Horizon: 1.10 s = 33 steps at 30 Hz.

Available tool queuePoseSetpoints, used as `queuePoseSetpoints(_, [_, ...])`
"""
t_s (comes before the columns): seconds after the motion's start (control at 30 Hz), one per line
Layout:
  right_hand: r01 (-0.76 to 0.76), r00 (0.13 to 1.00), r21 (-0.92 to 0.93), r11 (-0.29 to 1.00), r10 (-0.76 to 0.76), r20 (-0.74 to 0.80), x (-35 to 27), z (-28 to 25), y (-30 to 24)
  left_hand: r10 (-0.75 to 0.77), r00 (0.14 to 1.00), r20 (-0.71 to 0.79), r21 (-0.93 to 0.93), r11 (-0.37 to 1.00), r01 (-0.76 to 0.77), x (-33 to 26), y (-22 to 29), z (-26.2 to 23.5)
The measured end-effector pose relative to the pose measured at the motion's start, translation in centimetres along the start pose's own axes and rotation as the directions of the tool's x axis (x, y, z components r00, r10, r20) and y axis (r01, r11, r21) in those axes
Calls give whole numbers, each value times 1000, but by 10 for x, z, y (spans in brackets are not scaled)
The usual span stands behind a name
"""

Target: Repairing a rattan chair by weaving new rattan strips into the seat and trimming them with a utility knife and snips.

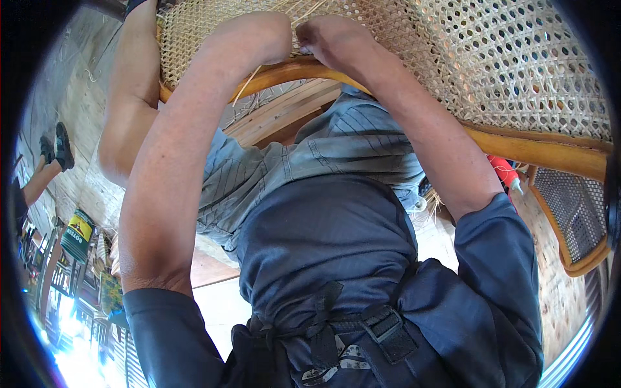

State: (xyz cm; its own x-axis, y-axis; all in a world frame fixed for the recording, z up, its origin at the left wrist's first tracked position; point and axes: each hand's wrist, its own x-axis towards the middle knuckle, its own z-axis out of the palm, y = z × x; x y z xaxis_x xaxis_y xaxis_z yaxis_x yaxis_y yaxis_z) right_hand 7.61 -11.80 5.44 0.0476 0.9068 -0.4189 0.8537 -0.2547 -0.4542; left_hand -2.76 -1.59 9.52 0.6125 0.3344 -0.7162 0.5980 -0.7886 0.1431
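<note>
Both my hands meet at the front edge of a seat of woven cane webbing (511, 64), which is set in a curved, honey-coloured wooden frame (543, 149). My left hand (275, 35) bends inward over that edge, its fingers hidden behind the wrist. Close beside it, a small gap apart, my right hand (323, 39) is closed with its fingertips curled near the frame. What it holds is too hidden to tell. Thin loose cane strands (244, 86) hang over the frame below my left hand, and more stick up beyond both hands.
Wooden slats (284, 110) show beneath the frame. At the right stand a second cane-webbed piece (572, 204) and a red bottle (503, 171) with a pale nozzle. A green tin (77, 234) with a yellow label is at the left. Another person's shod foot (63, 145) rests on the floor there.
</note>
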Motion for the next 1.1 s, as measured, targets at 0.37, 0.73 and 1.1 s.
queuePoseSetpoints(0.37, [-69, 997, 13, 998, 68, 36, 4, -8, -5, 13, 999, -47, 7, 1000, -13, -8, 8, -8])
queuePoseSetpoints(0.73, [1, 1000, 63, 998, -2, 28, 19, 6, 15, 31, 997, 70, 106, 994, -39, 4, 9, -14])
queuePoseSetpoints(1.1, [-70, 995, 46, 996, 66, 76, 12, 1, 3, 79, 995, 61, 117, 989, -85, 6, 1, -3])
